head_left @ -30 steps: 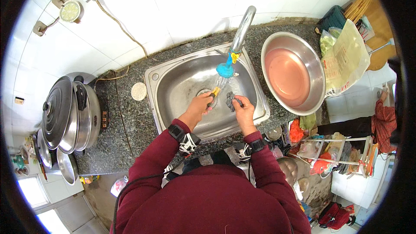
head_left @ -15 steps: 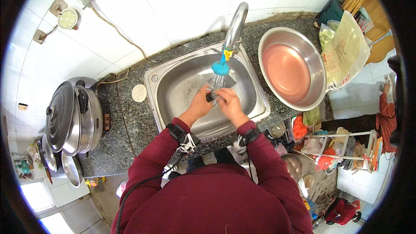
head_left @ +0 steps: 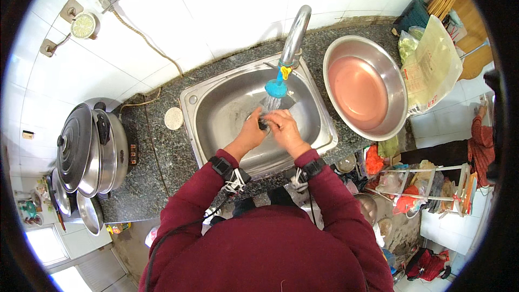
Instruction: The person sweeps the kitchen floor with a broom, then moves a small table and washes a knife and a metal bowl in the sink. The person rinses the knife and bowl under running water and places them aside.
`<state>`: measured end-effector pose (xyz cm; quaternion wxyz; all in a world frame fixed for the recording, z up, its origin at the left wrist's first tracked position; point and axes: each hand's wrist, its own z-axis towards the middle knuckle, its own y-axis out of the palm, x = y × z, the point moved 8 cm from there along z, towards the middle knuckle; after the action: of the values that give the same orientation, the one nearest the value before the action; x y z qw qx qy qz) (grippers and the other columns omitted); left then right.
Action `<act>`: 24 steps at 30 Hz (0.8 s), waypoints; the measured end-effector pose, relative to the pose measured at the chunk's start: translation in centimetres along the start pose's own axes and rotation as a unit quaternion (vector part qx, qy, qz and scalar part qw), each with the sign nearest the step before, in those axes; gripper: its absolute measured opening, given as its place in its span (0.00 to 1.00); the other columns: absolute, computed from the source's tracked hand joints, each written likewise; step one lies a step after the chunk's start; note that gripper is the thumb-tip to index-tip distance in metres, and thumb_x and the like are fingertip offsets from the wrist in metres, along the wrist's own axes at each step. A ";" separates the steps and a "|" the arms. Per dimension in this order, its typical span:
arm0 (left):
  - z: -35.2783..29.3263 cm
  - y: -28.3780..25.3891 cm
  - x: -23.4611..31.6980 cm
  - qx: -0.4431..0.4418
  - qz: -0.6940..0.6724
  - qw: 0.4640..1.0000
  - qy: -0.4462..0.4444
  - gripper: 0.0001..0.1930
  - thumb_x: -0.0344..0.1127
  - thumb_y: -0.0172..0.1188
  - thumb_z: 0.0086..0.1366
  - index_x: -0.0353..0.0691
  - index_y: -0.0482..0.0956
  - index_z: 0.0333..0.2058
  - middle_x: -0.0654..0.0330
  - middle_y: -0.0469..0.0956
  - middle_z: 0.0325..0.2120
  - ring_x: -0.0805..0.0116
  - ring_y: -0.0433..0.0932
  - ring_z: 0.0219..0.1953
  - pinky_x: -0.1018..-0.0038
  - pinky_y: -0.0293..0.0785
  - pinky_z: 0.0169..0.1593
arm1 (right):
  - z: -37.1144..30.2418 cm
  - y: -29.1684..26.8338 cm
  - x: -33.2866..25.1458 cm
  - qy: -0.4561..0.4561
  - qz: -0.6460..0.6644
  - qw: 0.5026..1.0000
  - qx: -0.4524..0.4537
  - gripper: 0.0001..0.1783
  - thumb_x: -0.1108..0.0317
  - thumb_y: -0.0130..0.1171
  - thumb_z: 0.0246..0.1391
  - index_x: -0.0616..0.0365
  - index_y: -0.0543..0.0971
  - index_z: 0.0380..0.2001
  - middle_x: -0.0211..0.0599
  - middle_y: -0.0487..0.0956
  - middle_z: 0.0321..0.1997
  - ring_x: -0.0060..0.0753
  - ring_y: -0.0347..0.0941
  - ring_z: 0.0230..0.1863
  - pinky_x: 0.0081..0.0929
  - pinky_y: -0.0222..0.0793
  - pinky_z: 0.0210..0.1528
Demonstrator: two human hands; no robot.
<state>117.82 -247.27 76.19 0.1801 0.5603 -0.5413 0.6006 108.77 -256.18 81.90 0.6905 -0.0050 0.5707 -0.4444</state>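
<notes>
My left hand (head_left: 250, 134) and right hand (head_left: 282, 128) meet over the steel sink (head_left: 216, 124), both curled around a small dark object (head_left: 263, 124) pinched between them; what it is I cannot tell. Water sprays onto it from the blue nozzle (head_left: 277, 87) at the tip of the faucet (head_left: 295, 37). To my right on the granite tabletop (head_left: 157, 157) sits a wide metal basin (head_left: 397, 84); to my left, a lidded steel pot (head_left: 86, 148).

Dark red long sleeves; a black wrist strap with white cords sits above each bare hand, left hand (head_left: 253, 132) and right hand (head_left: 284, 130).
</notes>
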 end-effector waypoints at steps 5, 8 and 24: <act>0.2 -0.1 -1.2 0.002 -0.083 0.996 -0.026 0.37 0.27 0.64 0.52 0.27 0.59 0.60 0.39 0.73 0.49 0.52 0.75 0.51 0.67 0.70 0.53 | -0.6 1.1 0.6 0.003 0.027 0.999 -0.028 0.11 0.78 0.62 0.44 0.56 0.81 0.35 0.40 0.79 0.39 0.47 0.72 0.43 0.36 0.69 0.47; 0.1 0.5 -2.2 -0.019 -0.198 0.977 -0.080 0.36 0.27 0.67 0.52 0.26 0.61 0.59 0.45 0.75 0.47 0.61 0.76 0.48 0.71 0.72 0.49 | -1.0 1.0 2.7 0.044 -0.006 0.998 -0.037 0.11 0.77 0.63 0.44 0.56 0.82 0.35 0.39 0.79 0.40 0.45 0.72 0.43 0.34 0.69 0.47; -5.1 5.1 -1.8 -0.194 -0.380 0.857 -0.289 0.09 0.31 0.60 0.59 0.36 0.73 0.37 0.65 0.71 0.22 0.78 0.68 0.18 0.79 0.61 0.17 | -2.4 -0.9 6.5 0.006 -0.086 0.995 -0.040 0.16 0.81 0.59 0.45 0.56 0.81 0.40 0.39 0.77 0.49 0.46 0.72 0.51 0.35 0.69 0.54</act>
<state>111.75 -243.98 73.41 0.3347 0.8245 -0.4193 0.1800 106.01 -259.54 76.44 0.6452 -0.0788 0.5897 -0.4792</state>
